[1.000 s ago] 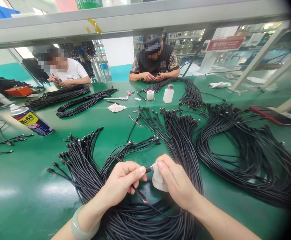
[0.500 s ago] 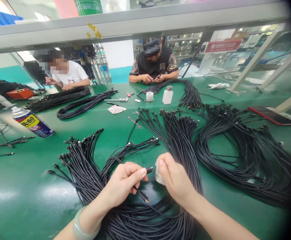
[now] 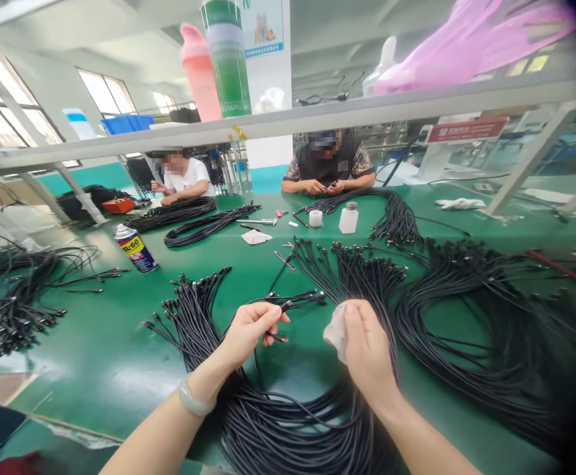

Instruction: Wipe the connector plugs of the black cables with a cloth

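Between the thumb and fingers of my left hand (image 3: 255, 330) is a black USB cable (image 3: 286, 306), one plug pointing up and right. Its other plug (image 3: 278, 338), orange inside, sticks out below the same fingers. My right hand (image 3: 368, 346) is closed on a crumpled white cloth (image 3: 336, 332), apart from the plug. Under and around both hands lies a big looped bundle of black cables (image 3: 288, 422), its plug ends fanned out to the left (image 3: 196, 297) and at the back (image 3: 367, 264).
More black cables (image 3: 446, 363) lie coiled at right and in a pile (image 3: 15, 316) at left. A spray can (image 3: 136, 249), white bottle (image 3: 348, 220), tape roll (image 3: 316, 218) and caliper (image 3: 260, 221) stand or lie farther back. A shelf beam (image 3: 317, 115) crosses above; two people (image 3: 327, 165) sit opposite.
The cloth was on the cable's plug; my right hand has drawn it away to the right, widening the gap. My view has tilted up and shifted left, showing more of the shelf.
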`<state>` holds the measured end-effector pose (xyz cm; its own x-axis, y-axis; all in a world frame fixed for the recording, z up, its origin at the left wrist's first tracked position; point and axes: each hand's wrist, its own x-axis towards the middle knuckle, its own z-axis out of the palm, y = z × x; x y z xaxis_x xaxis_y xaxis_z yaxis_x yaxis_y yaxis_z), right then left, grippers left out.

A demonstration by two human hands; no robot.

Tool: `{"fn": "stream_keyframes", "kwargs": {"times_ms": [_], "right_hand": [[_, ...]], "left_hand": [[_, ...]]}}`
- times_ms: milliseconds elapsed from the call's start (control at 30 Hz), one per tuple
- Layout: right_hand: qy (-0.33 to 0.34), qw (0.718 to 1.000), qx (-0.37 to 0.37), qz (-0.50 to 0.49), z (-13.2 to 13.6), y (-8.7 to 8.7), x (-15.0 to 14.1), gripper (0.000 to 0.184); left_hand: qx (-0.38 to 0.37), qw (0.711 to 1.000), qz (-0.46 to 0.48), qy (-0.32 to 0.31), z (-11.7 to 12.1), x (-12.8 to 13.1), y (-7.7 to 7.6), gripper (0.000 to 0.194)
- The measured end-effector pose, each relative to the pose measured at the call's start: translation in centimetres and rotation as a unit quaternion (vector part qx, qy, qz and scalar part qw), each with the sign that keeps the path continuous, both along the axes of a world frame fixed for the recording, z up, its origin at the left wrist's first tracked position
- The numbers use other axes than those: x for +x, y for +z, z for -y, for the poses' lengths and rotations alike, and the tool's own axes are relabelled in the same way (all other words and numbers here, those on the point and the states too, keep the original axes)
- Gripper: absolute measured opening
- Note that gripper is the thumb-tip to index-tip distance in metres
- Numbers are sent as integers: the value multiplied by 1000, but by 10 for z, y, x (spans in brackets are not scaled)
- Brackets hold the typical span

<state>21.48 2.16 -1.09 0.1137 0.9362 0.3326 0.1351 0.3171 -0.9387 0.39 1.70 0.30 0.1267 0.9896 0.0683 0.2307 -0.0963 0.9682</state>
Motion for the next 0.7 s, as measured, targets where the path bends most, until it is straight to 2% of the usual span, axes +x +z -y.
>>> {"fn": "stream_keyframes", "kwargs": {"times_ms": [100,200,300,433,533,600,633,700], "right_hand": [[-80,995,52,-22,-7,2,8,37],[-111,991,66,-41,-16,1,16,38],[-111,990,66,-49,-23,-2,19,41],[-109,991,62,-36,-27,-7,19,41],[-119,991,65,-22,-27,-7,20,38],[-126,990,69,-15,-27,-5,21,36],[-128,989,71,-12,-26,-4,21,35],[-130,989,75,-4,-25,-3,21,33]], "left_hand": [[49,997,-66,-11,-1,7,3,45],[97,983,-155,-20,-1,12,-2,35],[123,965,-233,-16,-4,9,-16,52],[120,948,-293,39,3,-6,-24,74],[139,937,-304,106,44,-16,-25,68],[211,908,-284,224,90,-22,-34,58],[243,884,-262,300,118,-25,-43,55],[258,824,-231,448,175,-32,-65,55]]}}
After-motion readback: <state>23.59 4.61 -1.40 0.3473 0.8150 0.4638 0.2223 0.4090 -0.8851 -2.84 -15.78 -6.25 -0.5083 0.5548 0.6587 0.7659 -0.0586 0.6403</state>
